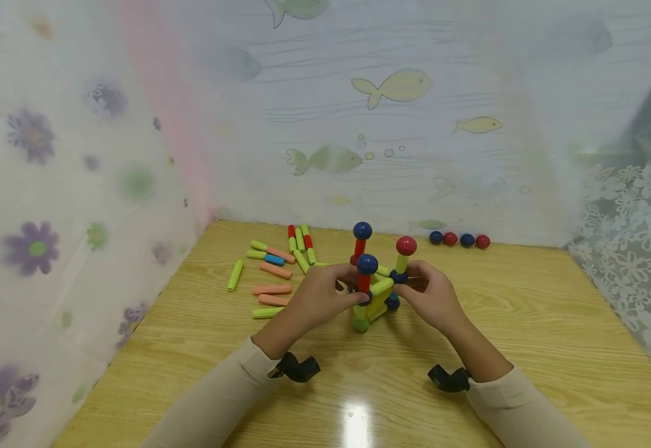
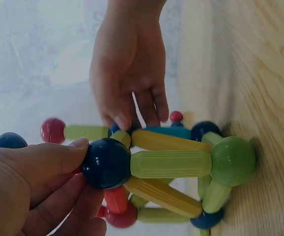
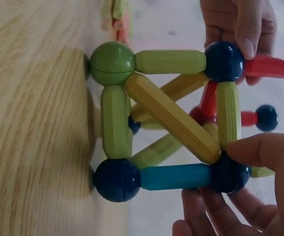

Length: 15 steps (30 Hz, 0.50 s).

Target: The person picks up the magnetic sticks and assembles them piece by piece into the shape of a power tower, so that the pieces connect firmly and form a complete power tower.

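In the head view, a boxy rod-and-ball frame (image 1: 380,288) of glossy plastic in yellow-green, mustard, teal, red and dark blue stands upright between both hands, about midway across the wood-grain worktop (image 1: 527,336). The left hand (image 1: 321,292) pinches its near upper corner; the right hand (image 1: 437,298) grips the upper corner opposite. Above these corners rise a red rod topped by a dark-blue ball (image 1: 367,264) and a yellow-green rod topped by a red ball (image 1: 406,245). Loose yellow-green, salmon and multicoloured rods (image 1: 272,290) lie toward the worktop's far left corner. Four red and dark-blue balls (image 1: 467,241) line its far edge, right of centre.

In the left wrist view, the left thumb touches a dark-blue corner ball (image 2: 106,163); a yellow-green rod joins that to a green ball (image 2: 233,161) at the worktop.

In the right wrist view, the right thumb and fingers hold another dark-blue corner ball (image 3: 229,172), where a slanting mustard-yellow rod (image 3: 174,118) and a teal rod (image 3: 175,177) meet.
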Each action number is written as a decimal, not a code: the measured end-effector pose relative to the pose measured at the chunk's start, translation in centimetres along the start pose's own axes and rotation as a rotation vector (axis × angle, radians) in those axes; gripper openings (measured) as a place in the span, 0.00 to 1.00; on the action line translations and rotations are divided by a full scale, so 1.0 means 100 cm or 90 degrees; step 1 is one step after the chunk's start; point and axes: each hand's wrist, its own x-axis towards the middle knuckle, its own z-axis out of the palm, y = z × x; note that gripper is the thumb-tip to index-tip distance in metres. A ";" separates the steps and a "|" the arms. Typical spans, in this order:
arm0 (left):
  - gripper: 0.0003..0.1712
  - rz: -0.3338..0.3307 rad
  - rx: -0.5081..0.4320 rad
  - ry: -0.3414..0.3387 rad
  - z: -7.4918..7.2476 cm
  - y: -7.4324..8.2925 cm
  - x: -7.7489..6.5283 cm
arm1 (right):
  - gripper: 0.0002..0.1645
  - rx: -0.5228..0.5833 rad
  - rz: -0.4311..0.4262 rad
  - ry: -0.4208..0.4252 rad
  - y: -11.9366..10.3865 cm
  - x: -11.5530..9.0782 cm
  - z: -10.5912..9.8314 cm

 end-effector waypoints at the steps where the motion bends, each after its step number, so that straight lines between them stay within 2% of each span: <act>1: 0.16 -0.005 0.003 0.004 -0.001 -0.002 0.001 | 0.27 -0.008 0.004 0.004 0.001 -0.002 -0.001; 5: 0.16 -0.027 0.012 0.011 -0.009 -0.012 0.004 | 0.25 -0.034 0.005 0.015 0.001 -0.008 -0.004; 9: 0.14 -0.056 0.014 0.017 -0.033 -0.031 0.007 | 0.24 -0.049 -0.007 0.023 -0.003 -0.013 -0.003; 13: 0.11 -0.124 -0.011 0.068 -0.071 -0.068 0.008 | 0.23 -0.044 -0.019 0.028 -0.004 -0.014 -0.001; 15: 0.12 -0.187 -0.031 0.103 -0.089 -0.092 0.005 | 0.23 -0.040 -0.021 0.028 -0.005 -0.015 0.000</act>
